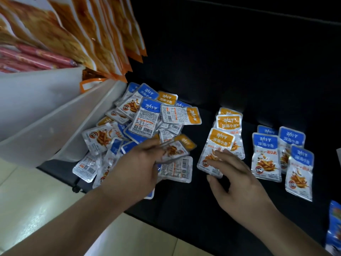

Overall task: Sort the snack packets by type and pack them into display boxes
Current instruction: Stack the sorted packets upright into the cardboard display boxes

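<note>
My left hand (136, 169) pinching an orange-topped fish packet (178, 148) over the mixed packet pile (140, 126), my right hand (234, 180) spread open, fingertips on the orange stack (224, 143) ahead, blue stack (276, 154) just right, dark surface (239, 71).

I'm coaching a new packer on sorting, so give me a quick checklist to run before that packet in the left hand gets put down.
1. Packet type read: ok. The packet pinched by the left hand has an orange top.
2. Matching pile exists: ok. The orange pile lies right of the mixed heap.
3. Piles kept apart: ok. The blue pile lies apart, further right, with dark surface between.
4. Drop spot free: not ok. The right hand rests its fingertips on the front orange packet.
5. Only one packet gripped: cannot tell; the fingers hide what is under it.
6. Display box ready: cannot tell.
</note>
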`<state>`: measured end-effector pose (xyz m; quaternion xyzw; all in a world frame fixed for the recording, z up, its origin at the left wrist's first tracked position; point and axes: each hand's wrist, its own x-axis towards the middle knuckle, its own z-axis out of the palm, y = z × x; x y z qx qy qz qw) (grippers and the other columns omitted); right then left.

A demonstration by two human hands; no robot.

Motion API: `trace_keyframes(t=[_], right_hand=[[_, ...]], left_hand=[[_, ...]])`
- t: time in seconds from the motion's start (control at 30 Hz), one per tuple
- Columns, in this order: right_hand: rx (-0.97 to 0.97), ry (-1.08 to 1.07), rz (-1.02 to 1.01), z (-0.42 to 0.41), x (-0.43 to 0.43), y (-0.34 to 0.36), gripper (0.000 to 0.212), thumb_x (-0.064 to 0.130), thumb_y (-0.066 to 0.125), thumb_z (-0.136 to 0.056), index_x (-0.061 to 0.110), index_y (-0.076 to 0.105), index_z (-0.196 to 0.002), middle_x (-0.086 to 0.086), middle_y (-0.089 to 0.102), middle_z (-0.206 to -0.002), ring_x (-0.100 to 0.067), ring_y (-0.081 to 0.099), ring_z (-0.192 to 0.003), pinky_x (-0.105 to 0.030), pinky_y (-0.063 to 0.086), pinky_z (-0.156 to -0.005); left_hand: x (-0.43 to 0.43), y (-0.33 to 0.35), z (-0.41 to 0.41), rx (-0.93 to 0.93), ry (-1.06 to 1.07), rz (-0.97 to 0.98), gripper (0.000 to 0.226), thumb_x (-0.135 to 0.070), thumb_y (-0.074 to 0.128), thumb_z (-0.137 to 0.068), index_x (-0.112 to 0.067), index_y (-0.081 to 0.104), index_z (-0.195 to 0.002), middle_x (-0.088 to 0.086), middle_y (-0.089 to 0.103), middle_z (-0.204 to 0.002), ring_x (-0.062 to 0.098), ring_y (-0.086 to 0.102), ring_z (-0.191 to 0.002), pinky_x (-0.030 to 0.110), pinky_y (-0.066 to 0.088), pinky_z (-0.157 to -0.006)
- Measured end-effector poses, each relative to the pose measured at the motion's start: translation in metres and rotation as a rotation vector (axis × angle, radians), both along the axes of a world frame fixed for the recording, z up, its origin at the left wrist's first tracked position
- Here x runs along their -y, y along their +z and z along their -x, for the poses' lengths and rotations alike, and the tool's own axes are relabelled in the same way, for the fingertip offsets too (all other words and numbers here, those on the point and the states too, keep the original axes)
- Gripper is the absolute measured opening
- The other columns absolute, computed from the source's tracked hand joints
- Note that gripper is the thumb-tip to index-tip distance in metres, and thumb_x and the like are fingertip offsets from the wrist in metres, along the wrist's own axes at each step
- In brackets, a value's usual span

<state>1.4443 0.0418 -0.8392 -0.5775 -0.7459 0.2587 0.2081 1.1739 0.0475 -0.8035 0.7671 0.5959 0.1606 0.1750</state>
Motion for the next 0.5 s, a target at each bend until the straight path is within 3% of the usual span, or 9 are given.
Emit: trace_keyframes(t=[0.13, 0.23, 0.3, 0.37, 0.43, 0.5], right_hand=[[-0.181, -0.079, 0.154, 0.012, 0.003, 0.023, 0.037, 0.036, 0.071, -0.090, 0.045, 0.065, -0.125, 0.038, 0.053, -0.132, 0.016, 0.053, -0.121, -0.017, 0.050, -0.097], [-0.333, -0.185, 0.301, 0.021, -0.002, 0.041, 0.038, 0.036, 0.075, -0.090, 0.053, 0.062, -0.121, 0.037, 0.062, -0.118, 0.025, 0.055, -0.101, -0.007, 0.044, -0.089], [-0.468, -0.281, 0.438, 0.027, -0.006, 0.054, 0.042, 0.045, 0.076, -0.087, 0.050, 0.062, -0.126, 0.029, 0.067, -0.118, 0.016, 0.060, -0.109, -0.011, 0.046, -0.091], [-0.661, -0.375, 0.559, 0.032, -0.011, 0.064, 0.056, 0.052, 0.077, -0.081, 0.041, 0.061, -0.134, 0.021, 0.072, -0.118, 0.001, 0.067, -0.112, -0.026, 0.052, -0.098], [-0.842, -0.472, 0.654, 0.038, -0.016, 0.070, 0.069, 0.048, 0.080, -0.079, 0.026, 0.058, -0.141, 0.010, 0.076, -0.116, -0.010, 0.074, -0.106, -0.039, 0.057, -0.100], [-0.951, -0.555, 0.712, 0.040, -0.021, 0.071, 0.071, 0.040, 0.083, -0.080, 0.020, 0.055, -0.143, 0.003, 0.077, -0.116, -0.018, 0.076, -0.103, -0.042, 0.057, -0.100]], left_hand=[[-0.004, 0.004, 0.009, -0.093, 0.093, -0.190, 0.023, 0.000, 0.062, -0.092, -0.012, 0.076, -0.106, 0.001, 0.071, -0.105, 0.027, 0.069, -0.084, 0.036, 0.059, -0.060], [-0.004, 0.019, 0.007, -0.017, 0.213, -0.292, 0.022, -0.006, 0.053, -0.097, -0.012, 0.074, -0.103, -0.001, 0.071, -0.096, 0.023, 0.068, -0.076, 0.036, 0.056, -0.055], [-0.002, 0.031, -0.004, 0.230, 0.356, -0.182, 0.023, -0.009, 0.054, -0.103, -0.018, 0.075, -0.097, -0.010, 0.069, -0.082, 0.005, 0.063, -0.066, 0.024, 0.050, -0.055], [0.001, 0.038, -0.021, 0.574, 0.479, 0.099, 0.021, -0.014, 0.062, -0.101, -0.022, 0.077, -0.089, -0.008, 0.070, -0.069, 0.008, 0.061, -0.056, 0.024, 0.049, -0.051], [0.008, 0.040, -0.039, 0.774, 0.501, 0.278, 0.020, -0.016, 0.064, -0.101, -0.026, 0.079, -0.092, -0.005, 0.077, -0.080, 0.012, 0.072, -0.070, 0.031, 0.058, -0.064], [0.013, 0.039, -0.054, 0.887, 0.531, 0.333, 0.020, -0.014, 0.063, -0.101, -0.026, 0.079, -0.098, -0.005, 0.080, -0.091, 0.010, 0.076, -0.085, 0.032, 0.058, -0.077]])
